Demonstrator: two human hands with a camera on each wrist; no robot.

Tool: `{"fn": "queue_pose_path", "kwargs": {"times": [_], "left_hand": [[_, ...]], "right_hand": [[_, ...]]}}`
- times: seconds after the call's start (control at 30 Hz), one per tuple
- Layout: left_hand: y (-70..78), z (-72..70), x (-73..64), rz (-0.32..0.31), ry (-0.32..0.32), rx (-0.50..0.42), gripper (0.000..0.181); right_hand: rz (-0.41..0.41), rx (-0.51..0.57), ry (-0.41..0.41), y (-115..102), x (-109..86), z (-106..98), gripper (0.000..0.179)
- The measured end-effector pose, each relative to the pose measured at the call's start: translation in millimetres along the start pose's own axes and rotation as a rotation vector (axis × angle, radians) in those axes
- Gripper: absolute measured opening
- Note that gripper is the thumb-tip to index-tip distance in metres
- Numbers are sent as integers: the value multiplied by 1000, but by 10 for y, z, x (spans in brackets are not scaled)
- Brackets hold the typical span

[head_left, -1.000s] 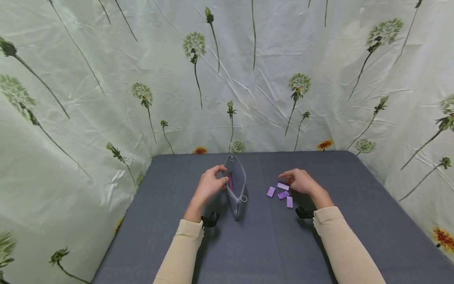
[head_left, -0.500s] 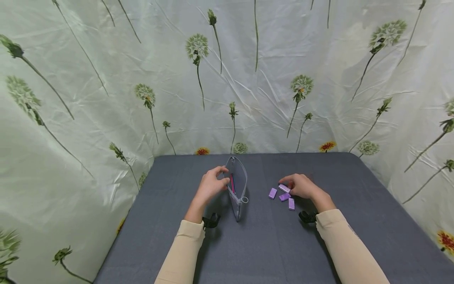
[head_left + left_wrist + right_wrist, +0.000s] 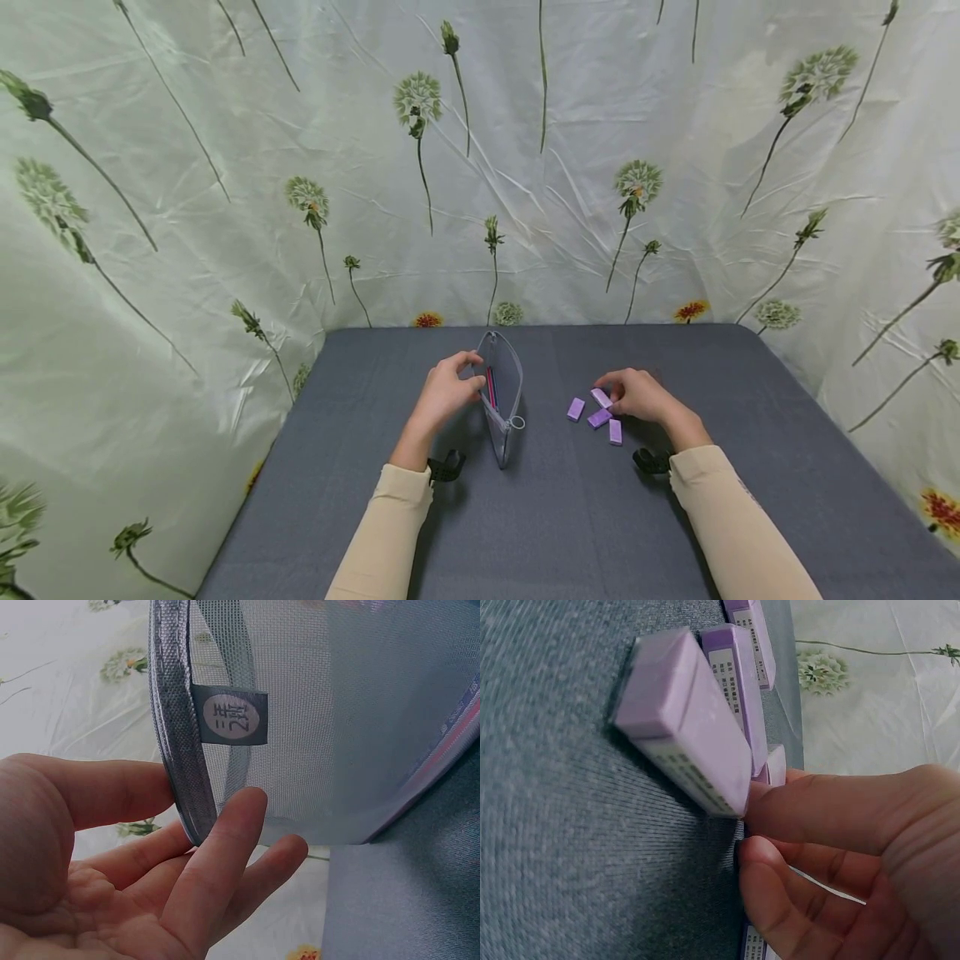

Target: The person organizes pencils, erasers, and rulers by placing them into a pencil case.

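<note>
- Head view first: two beige sleeves, left [image 3: 393, 525] and right [image 3: 735, 517], come in over the near part of the dark gray surface [image 3: 540, 525], with a black strap-like thing by the left wrist [image 3: 447, 466] and another by the right wrist [image 3: 651, 461].
- Gray mesh pouch [image 3: 511, 367] stands upright on the surface, mouth up and spread, a bit left of the middle and closer to the far edge than the near one. Slim pink and dark sticks [image 3: 491, 387] are inside, and a ring pull [image 3: 517, 422] hangs at its near end.
- Nearest block [image 3: 616, 432], small and purple, lies flat to the right of the pouch.
- Middle block [image 3: 599, 417] is just past it, lying at a slant. Can't tell if those two touch.
- Left block [image 3: 575, 408] sits a little apart, on the pouch side.
- Far block [image 3: 601, 398] has the right hand [image 3: 641, 395] on it, thumb and index finger pinched around it. The right wrist cam partly hides it behind the fingers.
- Left hand [image 3: 444, 390] has its fingers clamped on the pouch's left rim. Left wrist cam shows a label tag [image 3: 232, 716] right there.
- Pale curtain [image 3: 555, 258] with dandelion prints hangs beyond the surface's far edge.
</note>
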State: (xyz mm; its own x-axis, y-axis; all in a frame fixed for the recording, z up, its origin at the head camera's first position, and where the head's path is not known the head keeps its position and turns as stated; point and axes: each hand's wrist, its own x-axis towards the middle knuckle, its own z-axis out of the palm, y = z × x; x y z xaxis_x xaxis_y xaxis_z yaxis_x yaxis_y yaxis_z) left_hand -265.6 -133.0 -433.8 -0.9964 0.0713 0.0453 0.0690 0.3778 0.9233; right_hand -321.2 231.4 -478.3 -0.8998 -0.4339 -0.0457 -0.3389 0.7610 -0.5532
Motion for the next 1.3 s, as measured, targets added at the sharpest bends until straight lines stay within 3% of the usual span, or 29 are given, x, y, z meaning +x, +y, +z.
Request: {"fn": "queue_pose_path", "kwargs": {"times": [0.3, 0.5, 0.67, 1.0, 1.17, 1.3], "left_hand": [[-9, -5, -4, -4, -1, 3, 31], [0, -20, -13, -3, -5, -3, 31], [7, -20, -16, 0, -10, -6, 31], [26, 8, -21, -8, -15, -14, 34], [25, 10, -7, -7, -3, -2, 34], [28, 6, -7, -7, 4, 13, 33]], "right_hand": [[9, -19, 84, -1, 22, 11, 38], [7, -62, 158, -189, 82, -23, 40], [-21, -100, 199, -415, 133, -72, 42], [-72, -56, 237, -1033, 229, -213, 44], [-139, -70, 247, -1343, 332, -219, 43], [-145, -65, 231, -1518, 440, -183, 42]]}}
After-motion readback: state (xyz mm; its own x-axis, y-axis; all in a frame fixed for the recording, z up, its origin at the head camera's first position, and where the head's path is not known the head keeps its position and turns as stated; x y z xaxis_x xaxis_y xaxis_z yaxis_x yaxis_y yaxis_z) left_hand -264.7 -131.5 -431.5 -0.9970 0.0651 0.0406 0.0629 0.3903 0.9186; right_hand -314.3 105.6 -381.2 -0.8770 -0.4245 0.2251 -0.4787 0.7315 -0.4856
